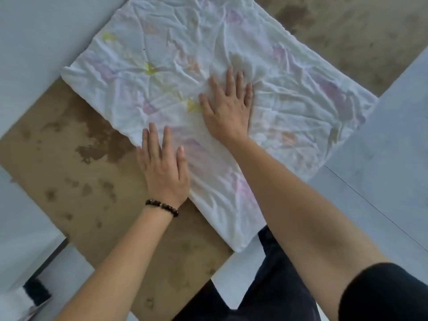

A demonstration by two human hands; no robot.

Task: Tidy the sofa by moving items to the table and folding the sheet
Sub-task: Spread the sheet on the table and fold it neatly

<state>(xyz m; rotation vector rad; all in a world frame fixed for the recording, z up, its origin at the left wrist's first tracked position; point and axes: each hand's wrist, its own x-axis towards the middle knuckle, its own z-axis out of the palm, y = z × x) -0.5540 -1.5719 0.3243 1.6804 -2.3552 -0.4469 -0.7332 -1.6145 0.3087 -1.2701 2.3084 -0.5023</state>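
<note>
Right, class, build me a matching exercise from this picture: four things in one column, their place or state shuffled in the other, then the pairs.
1 left hand
2 right hand
3 sheet
4 bracelet

A white, creased, lying on the brown surface
B flat on the sheet's middle
C dark beads round a wrist
D flat across the sheet's near edge

Pairs: 1-D, 2-B, 3-A, 4-C

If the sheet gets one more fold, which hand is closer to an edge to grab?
Probably the left hand: it lies flat right at an edge of the sheet. The right hand presses flat on the middle, away from every edge.
</note>
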